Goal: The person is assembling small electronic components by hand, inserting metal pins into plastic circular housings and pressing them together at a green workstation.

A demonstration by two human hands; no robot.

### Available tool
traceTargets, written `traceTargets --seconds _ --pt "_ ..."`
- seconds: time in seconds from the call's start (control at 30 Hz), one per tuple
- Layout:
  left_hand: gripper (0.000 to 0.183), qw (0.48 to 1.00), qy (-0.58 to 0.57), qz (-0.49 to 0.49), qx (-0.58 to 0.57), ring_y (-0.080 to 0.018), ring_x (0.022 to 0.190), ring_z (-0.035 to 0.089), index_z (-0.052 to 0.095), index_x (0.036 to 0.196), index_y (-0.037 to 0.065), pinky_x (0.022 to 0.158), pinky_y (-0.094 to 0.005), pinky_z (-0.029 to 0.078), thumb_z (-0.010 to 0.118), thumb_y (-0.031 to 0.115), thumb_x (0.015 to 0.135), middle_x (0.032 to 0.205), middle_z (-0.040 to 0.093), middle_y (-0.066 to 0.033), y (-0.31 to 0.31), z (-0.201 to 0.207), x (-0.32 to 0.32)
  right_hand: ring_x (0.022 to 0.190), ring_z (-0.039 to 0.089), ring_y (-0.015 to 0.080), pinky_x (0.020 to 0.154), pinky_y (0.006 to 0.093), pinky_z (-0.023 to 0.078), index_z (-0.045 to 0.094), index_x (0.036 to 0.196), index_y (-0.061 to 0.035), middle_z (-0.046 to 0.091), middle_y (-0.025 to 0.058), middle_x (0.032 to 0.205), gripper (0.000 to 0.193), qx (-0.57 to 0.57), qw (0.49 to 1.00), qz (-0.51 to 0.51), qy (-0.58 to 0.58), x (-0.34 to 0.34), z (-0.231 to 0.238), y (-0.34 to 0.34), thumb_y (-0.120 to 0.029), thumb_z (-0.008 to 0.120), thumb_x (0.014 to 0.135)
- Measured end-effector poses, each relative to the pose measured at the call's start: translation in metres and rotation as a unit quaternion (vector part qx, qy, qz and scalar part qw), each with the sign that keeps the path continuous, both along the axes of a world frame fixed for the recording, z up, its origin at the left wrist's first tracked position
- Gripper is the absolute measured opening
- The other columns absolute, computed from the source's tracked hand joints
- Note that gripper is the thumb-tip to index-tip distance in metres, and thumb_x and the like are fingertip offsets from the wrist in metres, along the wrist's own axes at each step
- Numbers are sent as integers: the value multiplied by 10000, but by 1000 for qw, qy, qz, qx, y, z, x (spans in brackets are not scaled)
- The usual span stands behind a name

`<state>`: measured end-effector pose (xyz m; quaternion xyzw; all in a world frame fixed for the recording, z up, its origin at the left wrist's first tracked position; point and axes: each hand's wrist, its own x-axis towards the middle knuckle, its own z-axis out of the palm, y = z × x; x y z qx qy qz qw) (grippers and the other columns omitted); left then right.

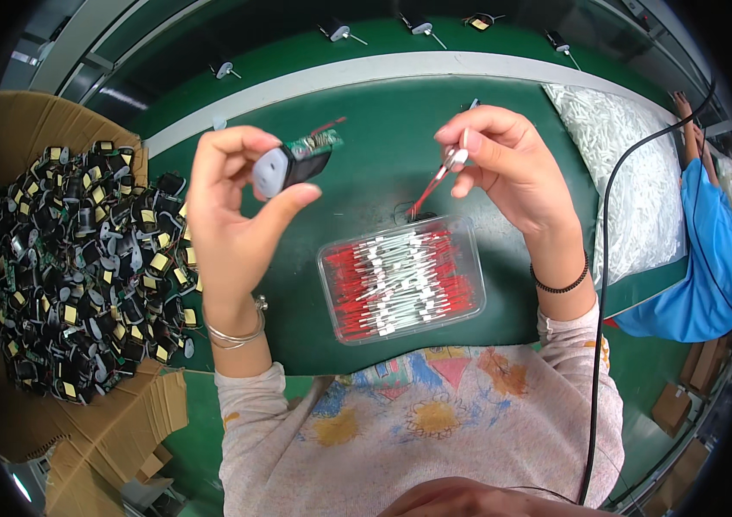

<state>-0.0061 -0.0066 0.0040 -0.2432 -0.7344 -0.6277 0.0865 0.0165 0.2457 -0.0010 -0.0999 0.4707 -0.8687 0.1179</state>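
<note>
My left hand [230,202] grips a small black electronic module [304,167] between thumb and fingers, above the green table. The module has a rounded grey end, a bare green circuit board along its upper side and a thin red wire sticking out. In a fingertip pinch, my right hand [517,164] holds a red wire lead [435,185] with a white connector; its red end hangs down to the left. The two hands are apart. Below them sits a clear plastic box [326,302] full of red-and-white wire leads [405,280].
A cardboard box [21,116] at the left holds a heap of similar modules [81,267]. On the right lies a clear bag of white parts [620,189], with a black cable [605,258] hanging in front. Several modules [340,33] lie beyond the pale rail [366,65]. Another person's arm [691,133] shows far right.
</note>
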Motion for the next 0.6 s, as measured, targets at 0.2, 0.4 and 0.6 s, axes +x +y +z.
traceTargets --seconds 0.2,0.4,0.6 --pt "418 993 -53 -108 22 -130 850 563 605 993 -11 797 -252 428 790 131 646 962 602 -69 -5 15 6 809 625 121 661 229 535 615 1033 29 640 87 868 245 153 979 -91 95 5 5 -6 -26 644 796" --pt "413 958 66 -199 -195 -253 1019 458 645 814 26 865 -362 356 784 347 596 992 548 -82 15 13 9 812 648 131 653 226 515 606 1061 0 645 79 913 330 303 890 -210 269 21 16 -16 37 661 738" --pt "428 962 -27 -254 -102 -255 998 481 648 814 18 872 -365 361 810 315 553 939 572 -91 20 5 12 784 634 202 679 263 511 576 1000 58 618 153 973 326 261 904 -158 300 22 18 -15 57 691 695"
